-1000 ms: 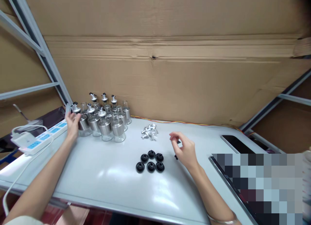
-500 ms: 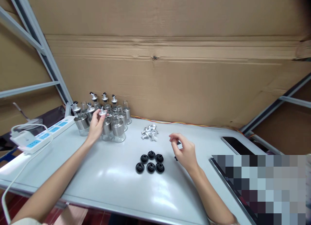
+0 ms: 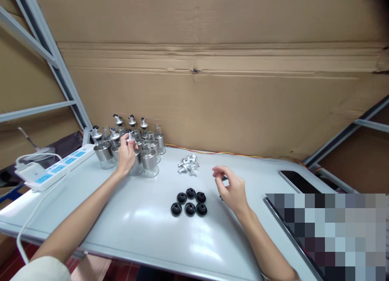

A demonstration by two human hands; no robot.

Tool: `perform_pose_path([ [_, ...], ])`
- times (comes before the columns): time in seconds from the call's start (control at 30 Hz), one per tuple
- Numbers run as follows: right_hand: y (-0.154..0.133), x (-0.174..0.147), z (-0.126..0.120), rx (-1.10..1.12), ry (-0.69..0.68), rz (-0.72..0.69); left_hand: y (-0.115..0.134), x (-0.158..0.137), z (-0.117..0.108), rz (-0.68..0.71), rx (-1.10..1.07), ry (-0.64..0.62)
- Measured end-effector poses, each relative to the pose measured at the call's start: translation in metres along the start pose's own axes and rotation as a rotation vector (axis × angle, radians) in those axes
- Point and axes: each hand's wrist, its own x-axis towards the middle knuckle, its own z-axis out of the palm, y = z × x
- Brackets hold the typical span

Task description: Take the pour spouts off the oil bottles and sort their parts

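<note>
My left hand (image 3: 126, 156) is closed around a silver pourer (image 3: 130, 136) at the top of one glass bottle, whose body is partly behind the hand. Around it cluster several glass bottles with metal sleeves (image 3: 148, 161); some carry silver pourers with black tips (image 3: 131, 120), others have bare necks. Over the right part of the table, my right hand (image 3: 232, 190) has its thumb and fingers curled together. Dark bits show beside those fingers, but what they hold, if anything, is hidden. Left of it lie several round black stoppers (image 3: 190, 209) and a pile of small silver-white pieces (image 3: 188, 166).
A white power strip (image 3: 60, 167) with a plugged-in charger and cable runs along the table's left side. On the right lie a dark-screened device (image 3: 296, 180) and a blurred-out area. Cardboard (image 3: 225, 107) stands behind the table (image 3: 133, 232), with thin wires at its foot.
My left hand has shifted slightly right and turned more upright around the pourer. My right hand keeps its curled pose, and the stoppers and pile stay put; the view has moved slightly.
</note>
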Motion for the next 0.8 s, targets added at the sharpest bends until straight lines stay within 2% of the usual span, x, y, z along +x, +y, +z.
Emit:
perform_pose_path([
  [0.23, -0.0005, -0.0003, -0.0009, 0.013, 0.003, 0.029, -0.0038, 0.0049, 0.0037, -0.001, -0.03, 0.021],
  [0.43, -0.0025, 0.0008, -0.0018, 0.021, -0.021, -0.009, -0.004, 0.0051, 0.0031, -0.01, -0.035, 0.034],
  [0.63, -0.0041, 0.0013, -0.0017, 0.026, -0.045, -0.019, -0.0047, 0.0076, 0.0042, 0.016, 0.005, -0.038],
  [0.8, -0.0037, 0.001, -0.0007, 0.042, -0.038, -0.019, -0.0085, 0.0115, 0.0077, 0.036, 0.111, 0.012],
])
